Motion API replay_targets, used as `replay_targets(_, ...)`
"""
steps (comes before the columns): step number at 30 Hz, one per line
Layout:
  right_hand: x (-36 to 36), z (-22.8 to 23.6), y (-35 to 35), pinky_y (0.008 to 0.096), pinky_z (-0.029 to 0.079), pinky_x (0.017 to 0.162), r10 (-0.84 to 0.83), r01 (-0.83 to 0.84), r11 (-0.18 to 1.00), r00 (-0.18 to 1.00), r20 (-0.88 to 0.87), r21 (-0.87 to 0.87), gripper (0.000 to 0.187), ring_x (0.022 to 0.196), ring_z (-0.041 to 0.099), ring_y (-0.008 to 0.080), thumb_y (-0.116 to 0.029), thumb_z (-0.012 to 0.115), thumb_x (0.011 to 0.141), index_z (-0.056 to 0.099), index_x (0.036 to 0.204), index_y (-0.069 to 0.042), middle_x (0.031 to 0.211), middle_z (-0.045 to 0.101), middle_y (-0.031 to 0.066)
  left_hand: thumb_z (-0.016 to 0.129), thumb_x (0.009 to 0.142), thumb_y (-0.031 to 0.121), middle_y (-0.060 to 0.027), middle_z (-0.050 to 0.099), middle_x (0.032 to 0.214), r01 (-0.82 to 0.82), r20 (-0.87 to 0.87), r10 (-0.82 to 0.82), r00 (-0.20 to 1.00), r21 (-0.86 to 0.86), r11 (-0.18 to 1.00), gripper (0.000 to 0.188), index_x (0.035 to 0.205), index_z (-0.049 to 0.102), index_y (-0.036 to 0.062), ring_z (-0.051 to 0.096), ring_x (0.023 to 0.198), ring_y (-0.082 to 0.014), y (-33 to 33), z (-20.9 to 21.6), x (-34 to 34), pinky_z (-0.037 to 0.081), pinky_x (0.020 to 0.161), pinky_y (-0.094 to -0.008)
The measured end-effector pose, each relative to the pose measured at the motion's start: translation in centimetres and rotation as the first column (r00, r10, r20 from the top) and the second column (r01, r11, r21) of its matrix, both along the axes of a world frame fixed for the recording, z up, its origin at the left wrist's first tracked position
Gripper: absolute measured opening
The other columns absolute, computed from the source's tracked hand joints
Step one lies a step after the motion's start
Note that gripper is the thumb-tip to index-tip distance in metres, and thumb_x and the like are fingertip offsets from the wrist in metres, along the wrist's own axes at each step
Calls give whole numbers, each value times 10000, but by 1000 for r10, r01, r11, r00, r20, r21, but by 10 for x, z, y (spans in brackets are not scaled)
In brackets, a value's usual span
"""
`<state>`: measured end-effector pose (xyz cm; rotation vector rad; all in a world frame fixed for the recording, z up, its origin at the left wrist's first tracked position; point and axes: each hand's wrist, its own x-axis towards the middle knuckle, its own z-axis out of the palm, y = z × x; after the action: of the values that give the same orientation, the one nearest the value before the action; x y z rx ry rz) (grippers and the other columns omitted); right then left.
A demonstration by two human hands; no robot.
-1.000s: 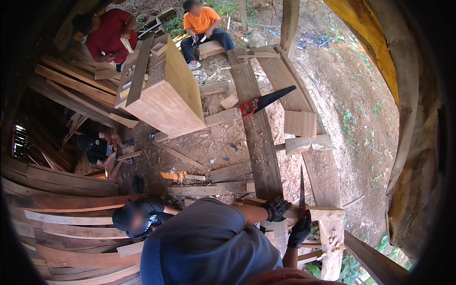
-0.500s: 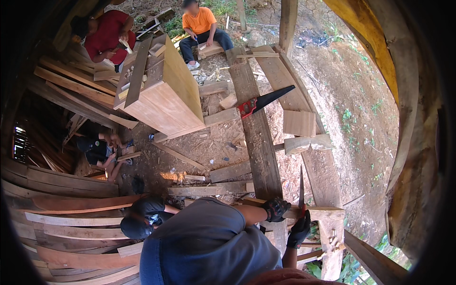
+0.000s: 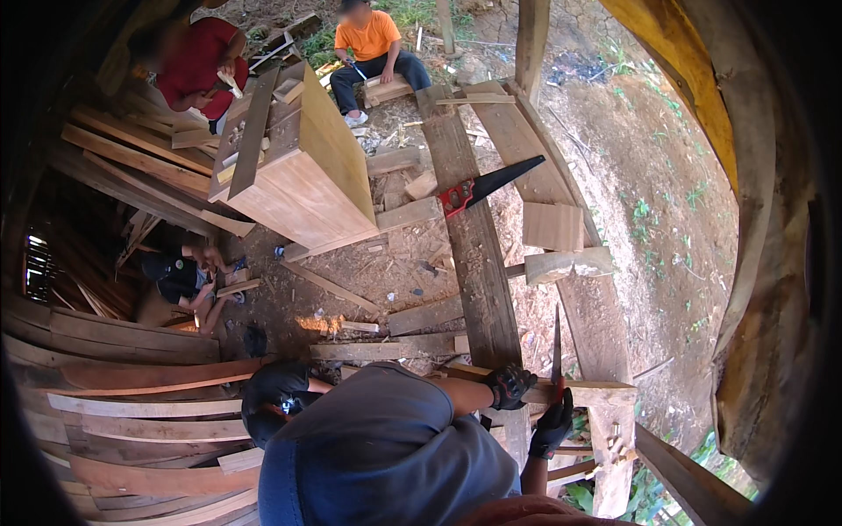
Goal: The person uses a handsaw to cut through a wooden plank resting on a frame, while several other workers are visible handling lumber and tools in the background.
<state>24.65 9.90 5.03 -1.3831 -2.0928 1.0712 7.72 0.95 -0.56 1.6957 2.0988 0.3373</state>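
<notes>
My right hand [image 3: 551,427], in a dark glove, is closed around the red handle of a handsaw [image 3: 556,346]. Its thin blade points away from me, seen nearly edge-on, and crosses a wooden board [image 3: 601,394]. Just left of the blade, my left hand [image 3: 510,387], gloved in black and grey, is closed on the same board and presses it against the bench. The board lies crosswise over two long bench planks [image 3: 481,289]. Where the saw meets the wood is partly hidden by my hands.
A second handsaw [image 3: 491,186] with a red and black handle lies across the planks. Wood blocks [image 3: 553,227] rest farther right. A large wooden cabinet [image 3: 303,175] stands left. Several people work nearby, one [image 3: 276,403] close by my left side. Stacked boards [image 3: 149,430] fill the lower left.
My hands and the saw stay in nearly the same place. The person close on my left has shifted their head slightly to the right.
</notes>
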Motion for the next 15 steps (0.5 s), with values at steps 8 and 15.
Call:
replay_targets(8,-3,3,-1,497,565,780,23,-22,993,1000,-9,116,459,912,767,364,-310,509,1090,659,1431,-43,1156,771,242,838,759,401,-140,681,1025,-2,30,2,1000,4,1000,584,1180,608,70,711,979,-339,0,4,-2,553,879,-473)
replay_targets(15,-6,10,-3,497,543,713,8,-6,995,1000,-21,100,452,782,739,344,-316,505,1094,662,1437,-67,1025,778,239,834,755,389,-132,674,1005,19,0,-19,1000,48,999,555,1159,607,84,714,956,-333,1,-6,-1,553,867,-477)
